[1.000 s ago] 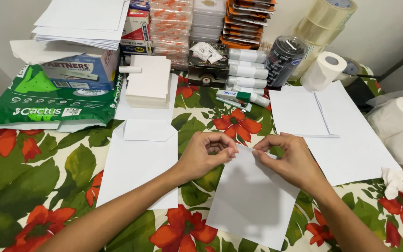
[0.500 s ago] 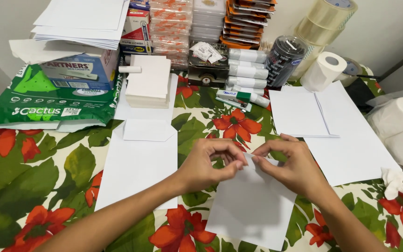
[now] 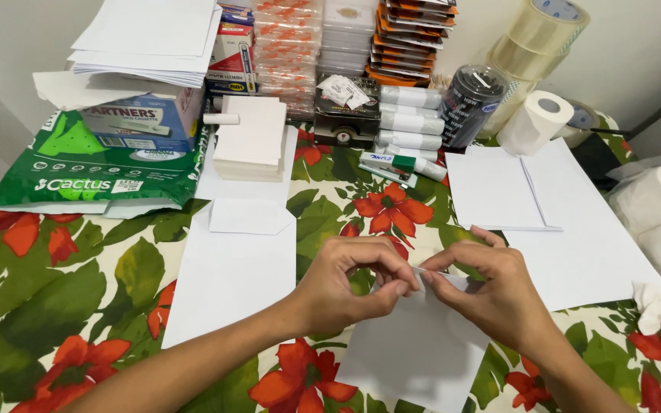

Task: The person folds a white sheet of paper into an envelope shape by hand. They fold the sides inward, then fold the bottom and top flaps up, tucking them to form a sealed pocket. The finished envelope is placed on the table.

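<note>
Pinching a folded white paper sheet (image 3: pixel 415 348), left hand (image 3: pixel 346 287) and right hand (image 3: pixel 491 294) fingers grasping its top edge, glossy floral tablecloth (image 3: pixel 63 298).

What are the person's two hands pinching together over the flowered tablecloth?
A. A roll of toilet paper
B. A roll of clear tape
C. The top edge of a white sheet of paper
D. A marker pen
C: the left hand and right hand meet fingertip to fingertip on the upper edge of the white sheet of paper, while the tape rolls stand untouched at the back of the table.
</note>
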